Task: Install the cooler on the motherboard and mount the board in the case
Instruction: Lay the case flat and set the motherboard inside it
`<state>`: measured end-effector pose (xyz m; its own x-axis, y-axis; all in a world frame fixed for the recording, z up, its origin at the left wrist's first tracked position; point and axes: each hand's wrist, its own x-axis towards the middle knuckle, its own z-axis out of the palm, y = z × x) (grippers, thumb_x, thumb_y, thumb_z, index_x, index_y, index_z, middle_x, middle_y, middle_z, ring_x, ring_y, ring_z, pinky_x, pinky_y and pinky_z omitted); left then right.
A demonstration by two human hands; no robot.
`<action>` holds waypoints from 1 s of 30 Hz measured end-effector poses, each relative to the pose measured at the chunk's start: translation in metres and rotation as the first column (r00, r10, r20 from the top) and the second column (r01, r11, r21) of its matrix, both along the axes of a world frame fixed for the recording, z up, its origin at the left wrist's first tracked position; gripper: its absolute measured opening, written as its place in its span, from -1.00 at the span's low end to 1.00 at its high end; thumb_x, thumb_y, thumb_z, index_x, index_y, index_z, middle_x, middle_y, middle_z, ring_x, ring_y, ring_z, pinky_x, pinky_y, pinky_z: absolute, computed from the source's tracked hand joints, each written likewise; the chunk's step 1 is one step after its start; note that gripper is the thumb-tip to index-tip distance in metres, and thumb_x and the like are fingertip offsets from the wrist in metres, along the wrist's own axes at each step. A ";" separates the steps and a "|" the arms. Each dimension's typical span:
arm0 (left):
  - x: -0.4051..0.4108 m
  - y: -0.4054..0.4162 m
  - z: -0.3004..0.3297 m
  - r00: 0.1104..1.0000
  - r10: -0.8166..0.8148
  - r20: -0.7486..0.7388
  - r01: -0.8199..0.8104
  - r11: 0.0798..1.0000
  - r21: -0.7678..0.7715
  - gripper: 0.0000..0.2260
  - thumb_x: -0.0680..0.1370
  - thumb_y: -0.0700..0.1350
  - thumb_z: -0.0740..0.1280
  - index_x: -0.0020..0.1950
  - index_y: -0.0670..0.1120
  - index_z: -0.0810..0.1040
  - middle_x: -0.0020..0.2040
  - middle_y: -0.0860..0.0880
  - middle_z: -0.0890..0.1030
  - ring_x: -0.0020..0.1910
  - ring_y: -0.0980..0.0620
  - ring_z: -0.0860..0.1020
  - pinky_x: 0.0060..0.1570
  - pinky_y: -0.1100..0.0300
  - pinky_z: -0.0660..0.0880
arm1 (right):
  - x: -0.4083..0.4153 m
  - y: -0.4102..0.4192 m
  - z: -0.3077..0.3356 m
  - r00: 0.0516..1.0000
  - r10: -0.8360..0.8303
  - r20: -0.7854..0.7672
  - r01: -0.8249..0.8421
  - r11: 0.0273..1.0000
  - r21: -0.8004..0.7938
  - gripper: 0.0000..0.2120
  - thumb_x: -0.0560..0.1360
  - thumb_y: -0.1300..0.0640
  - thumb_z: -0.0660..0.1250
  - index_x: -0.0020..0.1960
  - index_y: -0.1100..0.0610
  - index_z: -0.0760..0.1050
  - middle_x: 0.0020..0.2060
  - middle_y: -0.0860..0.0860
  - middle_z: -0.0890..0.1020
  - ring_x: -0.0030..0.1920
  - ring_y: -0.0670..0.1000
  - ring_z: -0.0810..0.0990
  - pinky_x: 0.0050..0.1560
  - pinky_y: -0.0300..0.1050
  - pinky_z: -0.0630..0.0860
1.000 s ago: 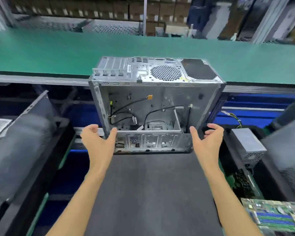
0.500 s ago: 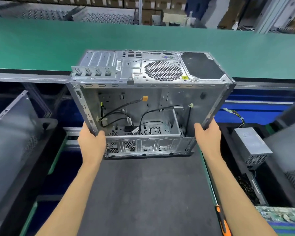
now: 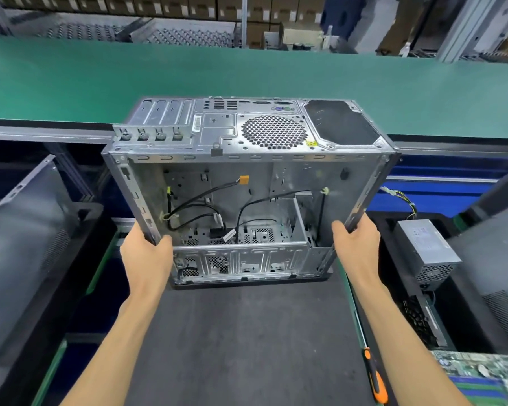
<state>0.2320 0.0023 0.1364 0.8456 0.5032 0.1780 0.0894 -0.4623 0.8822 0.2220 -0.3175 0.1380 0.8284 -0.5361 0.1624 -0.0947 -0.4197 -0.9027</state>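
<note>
Gripping the case (image 3: 247,183) by both side rails — left hand (image 3: 147,256), right hand (image 3: 355,247) clamped tight — we had it tilted at the mat's (image 3: 247,347) far edge, best lowered evenly.

free: dark mat (image 3: 241,341) before case (image 3: 247,183) | blocked: screwdriver (image 3: 374,376) right; bay holds loose cables (image 3: 194,218), possibly snagging

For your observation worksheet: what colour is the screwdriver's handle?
Orange and black; the screwdriver shows in the head view, lower right.
</note>
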 end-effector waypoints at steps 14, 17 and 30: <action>-0.039 0.018 0.094 0.983 -0.023 0.185 -0.028 0.964 0.266 -0.87 0.46 -0.33 0.24 -0.24 -0.15 0.38 -0.40 0.03 0.42 -0.42 0.07 0.34 -0.40 0.09 0.24 | -0.070 0.008 0.034 0.999 0.033 -0.013 -0.034 0.998 -0.054 -0.67 0.45 0.21 0.30 -0.38 0.04 0.23 -0.60 -0.14 0.36 -0.49 -0.08 0.26 -0.44 -0.11 0.25; -0.043 0.017 0.110 0.979 -0.012 0.205 -0.068 0.924 0.376 -0.85 0.45 -0.28 0.25 -0.26 -0.06 0.37 -0.42 0.09 0.40 -0.43 0.12 0.34 -0.39 0.10 0.15 | -0.080 -0.001 0.048 0.998 0.029 -0.058 -0.039 0.983 -0.179 -0.68 0.47 0.13 0.32 -0.42 0.10 0.33 -0.61 -0.14 0.45 -0.52 -0.12 0.38 -0.46 -0.14 0.32; -0.047 0.025 0.031 0.915 -0.089 -0.394 0.239 0.906 0.350 -0.91 0.48 -0.17 0.29 -0.16 -0.16 0.56 -0.20 -0.20 0.58 -0.18 -0.24 0.51 -0.16 0.04 0.43 | -0.083 -0.016 0.040 0.835 0.042 -0.548 -0.267 0.902 -0.339 -0.67 0.53 -0.04 0.31 -0.27 0.19 0.44 -0.31 0.06 0.56 -0.34 0.07 0.50 -0.37 -0.11 0.34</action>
